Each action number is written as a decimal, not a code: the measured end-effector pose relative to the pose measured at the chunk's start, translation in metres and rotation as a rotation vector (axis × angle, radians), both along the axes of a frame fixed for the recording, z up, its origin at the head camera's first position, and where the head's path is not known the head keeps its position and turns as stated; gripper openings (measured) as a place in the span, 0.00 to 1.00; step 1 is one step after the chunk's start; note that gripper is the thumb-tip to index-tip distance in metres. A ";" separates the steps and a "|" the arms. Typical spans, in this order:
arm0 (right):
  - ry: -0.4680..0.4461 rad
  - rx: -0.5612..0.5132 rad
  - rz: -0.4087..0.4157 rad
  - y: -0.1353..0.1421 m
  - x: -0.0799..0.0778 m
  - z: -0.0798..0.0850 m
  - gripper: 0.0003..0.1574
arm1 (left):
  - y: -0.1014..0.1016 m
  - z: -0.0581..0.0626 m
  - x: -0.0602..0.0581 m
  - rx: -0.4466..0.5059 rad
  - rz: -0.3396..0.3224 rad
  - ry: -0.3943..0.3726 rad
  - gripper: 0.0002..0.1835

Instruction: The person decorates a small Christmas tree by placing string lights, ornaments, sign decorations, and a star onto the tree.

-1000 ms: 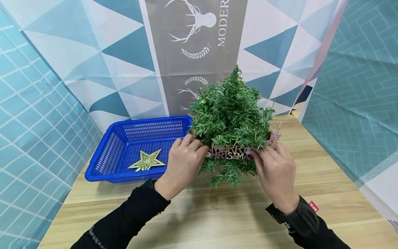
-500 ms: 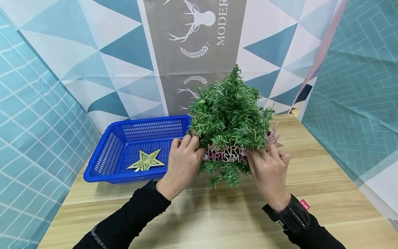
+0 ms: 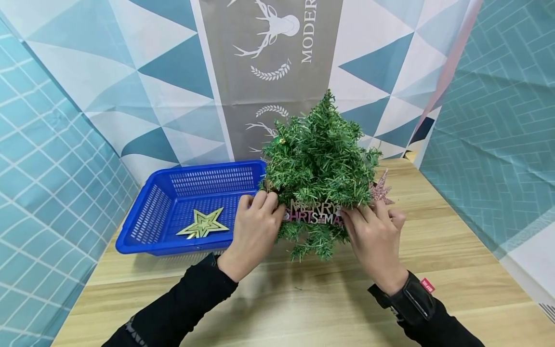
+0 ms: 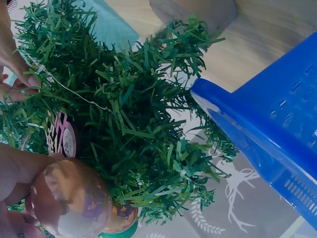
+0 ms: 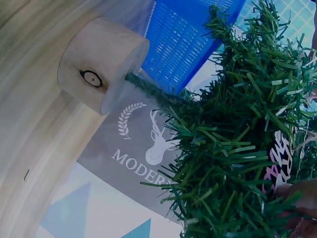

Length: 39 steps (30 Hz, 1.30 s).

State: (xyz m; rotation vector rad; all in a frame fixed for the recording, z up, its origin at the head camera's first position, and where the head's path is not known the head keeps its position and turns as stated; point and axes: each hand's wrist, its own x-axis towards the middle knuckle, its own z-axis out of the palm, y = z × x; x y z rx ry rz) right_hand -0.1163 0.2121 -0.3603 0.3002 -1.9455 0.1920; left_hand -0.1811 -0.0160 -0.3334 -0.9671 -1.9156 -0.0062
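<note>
A small artificial Christmas tree (image 3: 323,159) stands on the table. Across its lower front lies a "MERRY CHRISTMAS" sign (image 3: 313,213) in gold and pink letters. My left hand (image 3: 257,229) pinches the sign's left end among the branches. At the other end, thumb and fingers of my right hand (image 3: 376,238) pinch the sign, covering its last letter. In the left wrist view, a shiny copper bauble (image 4: 74,198) hangs close to my left fingers, and a thin string (image 4: 74,91) runs over the needles. A pink glittery star-shaped ornament (image 3: 380,190) pokes out beyond my right hand.
A blue basket (image 3: 145,212) stands left of the tree, with a gold star (image 3: 204,224) lying in it. The right wrist view shows the tree's round wooden base (image 5: 101,62). A patterned cloth (image 3: 173,77) hangs behind the wooden table (image 3: 299,308).
Over the first half second my right hand and the sign shifted slightly left, showing more of the pink ornament. Since then both hands have stayed almost still. The tree keeps its place.
</note>
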 end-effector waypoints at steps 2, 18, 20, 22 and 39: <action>-0.004 -0.001 0.016 0.001 0.001 0.001 0.14 | -0.001 0.001 0.002 0.007 -0.002 0.001 0.15; 0.219 0.019 0.280 0.001 0.014 0.013 0.14 | -0.016 0.014 0.018 0.139 -0.102 0.076 0.10; 0.251 0.020 0.303 0.002 0.018 0.015 0.15 | -0.025 0.023 0.022 0.218 -0.149 0.108 0.07; 0.273 0.019 0.321 0.002 0.021 0.016 0.15 | -0.039 0.035 0.023 0.284 -0.168 0.122 0.04; 0.179 0.263 0.682 0.006 0.041 0.003 0.17 | -0.155 0.033 -0.146 -0.108 0.526 -1.112 0.17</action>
